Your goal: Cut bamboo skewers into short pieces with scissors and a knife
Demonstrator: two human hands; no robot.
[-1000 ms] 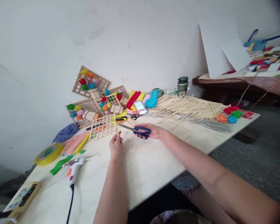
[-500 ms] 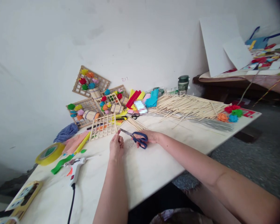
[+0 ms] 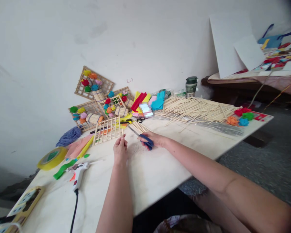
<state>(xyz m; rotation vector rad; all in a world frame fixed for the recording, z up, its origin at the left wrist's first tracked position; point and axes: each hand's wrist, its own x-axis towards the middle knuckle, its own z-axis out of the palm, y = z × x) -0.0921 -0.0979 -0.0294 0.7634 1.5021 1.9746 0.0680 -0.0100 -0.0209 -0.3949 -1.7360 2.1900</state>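
Observation:
My left hand [image 3: 120, 146] is closed, thumb and fingers pinching a thin wooden stick [image 3: 122, 131] whose end pokes up above the fingertips. In my right hand [image 3: 155, 139] is a pair of scissors [image 3: 146, 141] with dark blue handles, the metal blades aimed left and away toward the stick. Between the blade tips and my left fingers there is a small gap. A lattice of glued sticks [image 3: 107, 132] lies just beyond my left hand. Past the scissors rests a small bundle of loose sticks [image 3: 141, 126].
Flower panels [image 3: 93, 82] lean on the wall. A heap of sticks [image 3: 196, 110], a green-lidded cup [image 3: 191, 86] and paper flowers [image 3: 243, 117] are at the right. A glue gun [image 3: 79, 176], yellow tape [image 3: 52, 158] and a power strip [image 3: 26, 205] are at the left.
The scissors have turned in my right hand, and their handles look closer together. The stick showing above my left fingers looks shorter than before. The view has shifted slightly.

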